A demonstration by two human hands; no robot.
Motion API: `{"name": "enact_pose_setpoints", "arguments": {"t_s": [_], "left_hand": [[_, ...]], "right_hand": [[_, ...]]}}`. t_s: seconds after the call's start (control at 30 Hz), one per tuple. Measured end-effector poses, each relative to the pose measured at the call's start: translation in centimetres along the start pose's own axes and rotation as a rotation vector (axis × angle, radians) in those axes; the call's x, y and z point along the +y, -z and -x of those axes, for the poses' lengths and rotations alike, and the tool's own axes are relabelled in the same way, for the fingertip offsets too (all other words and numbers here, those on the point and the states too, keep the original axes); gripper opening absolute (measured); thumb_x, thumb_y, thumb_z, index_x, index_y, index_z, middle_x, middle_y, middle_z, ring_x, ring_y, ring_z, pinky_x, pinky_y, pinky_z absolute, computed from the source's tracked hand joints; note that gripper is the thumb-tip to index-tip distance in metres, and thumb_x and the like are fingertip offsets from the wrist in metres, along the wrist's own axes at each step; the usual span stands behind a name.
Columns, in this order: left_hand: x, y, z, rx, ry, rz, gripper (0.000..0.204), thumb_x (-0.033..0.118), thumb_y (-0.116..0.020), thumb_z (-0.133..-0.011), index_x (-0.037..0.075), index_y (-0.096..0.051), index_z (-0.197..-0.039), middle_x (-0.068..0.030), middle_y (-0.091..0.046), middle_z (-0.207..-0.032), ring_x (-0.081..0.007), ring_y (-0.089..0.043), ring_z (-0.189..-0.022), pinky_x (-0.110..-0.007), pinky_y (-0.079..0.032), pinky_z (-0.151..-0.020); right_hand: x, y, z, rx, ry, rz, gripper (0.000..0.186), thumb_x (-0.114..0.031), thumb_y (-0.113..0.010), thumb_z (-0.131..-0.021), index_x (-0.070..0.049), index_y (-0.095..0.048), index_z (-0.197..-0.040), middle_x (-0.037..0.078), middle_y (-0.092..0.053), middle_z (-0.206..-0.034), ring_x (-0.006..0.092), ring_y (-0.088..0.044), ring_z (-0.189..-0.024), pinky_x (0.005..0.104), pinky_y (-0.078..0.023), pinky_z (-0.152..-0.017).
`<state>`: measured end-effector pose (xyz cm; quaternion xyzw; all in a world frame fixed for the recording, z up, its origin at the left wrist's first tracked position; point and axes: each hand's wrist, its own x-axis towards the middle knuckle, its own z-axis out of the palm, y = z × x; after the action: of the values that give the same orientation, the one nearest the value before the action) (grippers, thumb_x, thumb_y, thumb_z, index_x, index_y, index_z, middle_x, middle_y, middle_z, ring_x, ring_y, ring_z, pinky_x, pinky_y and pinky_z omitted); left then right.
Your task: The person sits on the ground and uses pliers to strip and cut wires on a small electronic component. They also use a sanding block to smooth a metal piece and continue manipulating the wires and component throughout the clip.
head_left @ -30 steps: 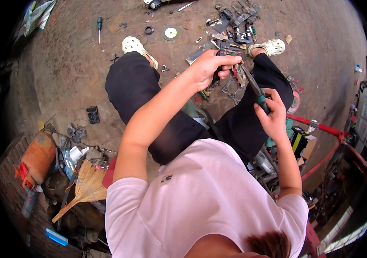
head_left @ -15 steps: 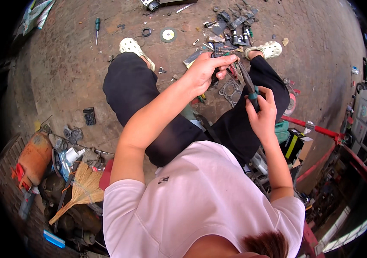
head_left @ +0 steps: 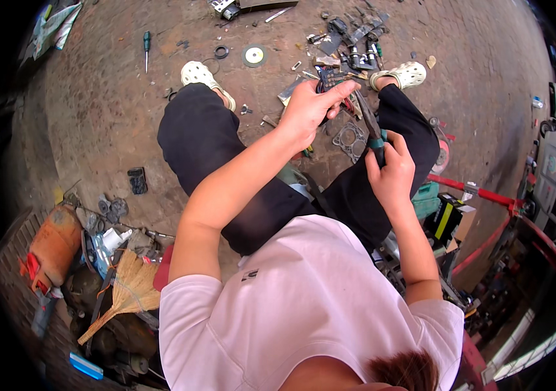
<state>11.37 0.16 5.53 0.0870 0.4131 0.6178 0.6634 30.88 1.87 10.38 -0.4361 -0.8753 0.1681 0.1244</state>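
My left hand (head_left: 307, 112) is closed around a small dark part with wires (head_left: 323, 86), mostly hidden by my fingers, with red strands showing below. My thumb and forefinger reach to the jaws of long-nosed pliers (head_left: 368, 118). My right hand (head_left: 390, 168) is wrapped round the pliers' dark teal-banded handles, with the jaws pointing up and left toward the left hand. Both hands are held over the gap between my spread legs in black trousers. Behind them on the floor lie metal parts (head_left: 361, 49) and a metal gasket (head_left: 349, 140).
The stained floor (head_left: 95, 111) holds a screwdriver (head_left: 147, 51), a cutting disc (head_left: 254, 55) and black rings (head_left: 221, 51). At left are an orange tank (head_left: 56, 242) and straw broom (head_left: 131, 283). At right are a red bar (head_left: 470, 189), boxes (head_left: 445, 218) and a silver vehicle (head_left: 548, 182).
Both hands have shifted a little to the left, and the pliers have moved with the right hand, standing slightly more upright. The grips look the same.
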Motion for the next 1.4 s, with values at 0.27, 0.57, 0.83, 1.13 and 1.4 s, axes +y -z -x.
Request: {"name": "enact_pose_setpoints", "arguments": {"t_s": [0.27, 0.57, 0.83, 1.13, 1.4], "left_hand": [[0.6, 0.3, 0.3, -0.029, -0.039, -0.271, 0.025, 0.027, -0.068, -0.087, 0.003, -0.064, -0.082, 0.0064, -0.044, -0.058, -0.0042, -0.036, -0.052, -0.023, -0.027, -0.048], [1.2, 2.1, 1.0, -0.248, 0.154, -0.538, 0.026, 0.028, -0.07, -0.084, 0.003, -0.063, -0.079, 0.0037, -0.053, -0.064, -0.005, -0.042, -0.057, -0.024, -0.033, -0.051], [0.8, 2.6, 2.1, -0.44, 0.358, -0.446, 0.031, 0.026, -0.069, -0.084, -0.001, -0.067, -0.098, 0.0031, -0.053, -0.069, -0.0055, -0.039, -0.057, -0.022, -0.03, -0.051], [2.1, 1.7, 2.6, -0.564, 0.355, -0.347, 0.033, 0.024, -0.069, -0.084, -0.003, -0.064, -0.103, -0.0039, -0.064, -0.083, -0.0065, -0.045, -0.063, -0.022, -0.034, -0.052], [1.4, 0.9, 2.5, -0.562, 0.328, -0.196, 0.033, 0.021, -0.067, -0.086, -0.003, -0.061, -0.108, -0.0005, -0.054, -0.075, -0.0067, -0.041, -0.061, -0.023, -0.032, -0.052]], "right_hand": [[-0.3, 1.8, 0.0, -0.093, -0.021, -0.011, 0.013, -0.007, -0.066, -0.068, 0.002, -0.062, -0.077, 0.013, -0.063, -0.099, 0.032, -0.063, -0.077, 0.0371, -0.051, -0.068], [1.7, 5.6, 0.0, -0.346, 0.096, -0.06, 0.014, -0.006, -0.065, -0.067, 0.006, -0.058, -0.068, 0.018, -0.064, -0.097, 0.0362, -0.062, -0.074, 0.0389, -0.052, -0.066], [3.3, 6.8, 0.4, -0.61, 0.028, -0.37, 0.012, -0.005, -0.062, -0.067, 0.007, -0.058, -0.069, 0.019, -0.065, -0.093, 0.0359, -0.061, -0.069, 0.037, -0.05, -0.063], [4.2, 6.5, 0.7, -0.842, -0.139, -0.907, 0.013, -0.007, -0.059, -0.071, 0.004, -0.063, -0.066, 0.013, -0.065, -0.081, 0.0215, -0.062, -0.073, 0.0313, -0.048, -0.067], [3.6, 3.7, 3.5, -0.937, -0.496, -1.604, 0.029, -0.023, -0.066, -0.074, 0.004, -0.065, -0.062, 0.016, -0.063, -0.077, 0.0239, -0.06, -0.071, 0.0345, -0.047, -0.062]]}}
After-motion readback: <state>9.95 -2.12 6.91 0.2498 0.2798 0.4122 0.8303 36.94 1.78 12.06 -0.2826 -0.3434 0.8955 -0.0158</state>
